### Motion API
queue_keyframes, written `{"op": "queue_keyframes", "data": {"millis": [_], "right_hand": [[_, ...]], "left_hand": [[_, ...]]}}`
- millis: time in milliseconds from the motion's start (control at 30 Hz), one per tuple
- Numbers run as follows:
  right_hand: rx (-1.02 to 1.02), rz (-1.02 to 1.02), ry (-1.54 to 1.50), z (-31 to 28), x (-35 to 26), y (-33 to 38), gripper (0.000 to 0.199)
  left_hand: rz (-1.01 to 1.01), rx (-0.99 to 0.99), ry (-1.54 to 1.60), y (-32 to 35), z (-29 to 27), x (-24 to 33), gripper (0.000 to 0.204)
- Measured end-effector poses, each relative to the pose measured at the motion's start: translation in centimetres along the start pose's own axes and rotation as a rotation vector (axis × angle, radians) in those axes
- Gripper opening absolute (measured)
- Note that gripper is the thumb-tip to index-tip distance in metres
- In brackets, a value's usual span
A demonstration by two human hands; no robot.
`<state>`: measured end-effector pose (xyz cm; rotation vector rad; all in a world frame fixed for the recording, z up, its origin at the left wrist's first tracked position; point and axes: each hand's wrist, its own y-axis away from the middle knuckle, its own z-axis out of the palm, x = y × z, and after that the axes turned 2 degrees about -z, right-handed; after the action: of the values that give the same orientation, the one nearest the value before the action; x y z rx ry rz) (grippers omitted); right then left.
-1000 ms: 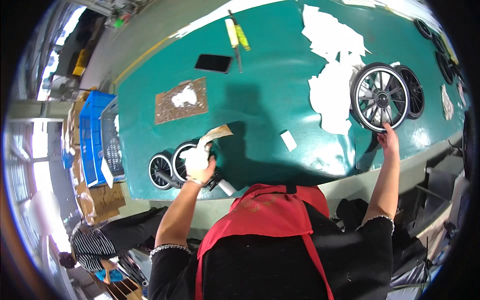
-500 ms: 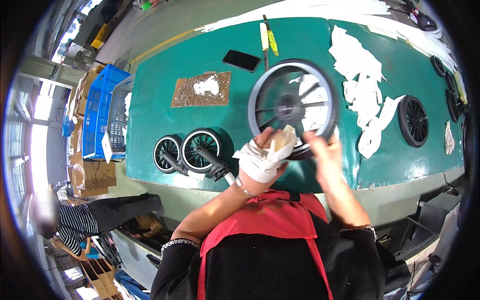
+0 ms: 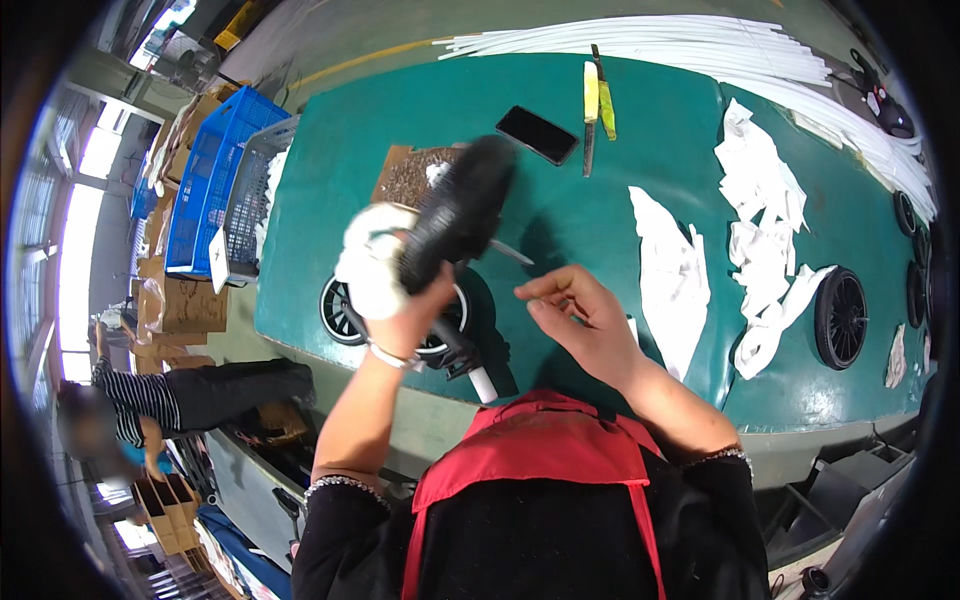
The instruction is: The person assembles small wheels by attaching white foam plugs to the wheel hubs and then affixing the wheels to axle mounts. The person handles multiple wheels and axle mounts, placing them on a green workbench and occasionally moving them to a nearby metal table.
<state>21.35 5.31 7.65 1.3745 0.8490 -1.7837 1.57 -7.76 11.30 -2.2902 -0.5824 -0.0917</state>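
Note:
My left hand [image 3: 400, 322], partly wrapped in white cloth [image 3: 372, 262], grips a black-tyred wheel [image 3: 462, 205]. The wheel is held up off the table and turned nearly edge-on, blurred by motion. From its right side a thin metal axle [image 3: 513, 252] sticks out. Apart from the wheel, my right hand [image 3: 590, 325] hovers over the table with its fingers loosely bent and nothing visible in them. Under my left hand, two small wheels on a dark fork with a pale tube [image 3: 482, 384] lie on the table, partly hidden.
On the green table [image 3: 560, 215] are a brown board [image 3: 400, 172], a phone [image 3: 538, 134], two yellow-handled knives [image 3: 597, 100] and white cloths [image 3: 672, 280]. Another wheel [image 3: 841, 318] lies right. White strips [image 3: 640, 40] line the far edge. A blue crate [image 3: 215, 185] stands left; another person [image 3: 150, 405] is beyond.
The wheel has moved left and turned from face-on to nearly edge-on. My right hand has let go of its rim. The white cloth that was behind the wheel now shows fully.

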Motion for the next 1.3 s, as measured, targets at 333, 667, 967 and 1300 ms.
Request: {"op": "queue_keyframes", "data": {"millis": [333,667,967,1300], "right_hand": [[0.366,0.283,0.004,-8.6,12.1,4.5,0.005],[0.399,0.345,-0.075,-10.3,12.4,2.7,0.006],[0.41,0.29,-0.076,-11.0,11.3,3.0,0.007],[0.329,0.078,0.605,-10.7,11.1,8.5,0.018]], "left_hand": [[0.051,0.039,-0.376,-6.3,10.9,-14.3,0.048],[0.179,-0.166,-0.433,-6.2,16.5,-18.1,0.055],[-0.055,0.149,-0.445,-8.1,10.2,-15.8,0.047],[-0.719,0.239,0.803,-4.1,3.3,-13.5,0.034]]}}
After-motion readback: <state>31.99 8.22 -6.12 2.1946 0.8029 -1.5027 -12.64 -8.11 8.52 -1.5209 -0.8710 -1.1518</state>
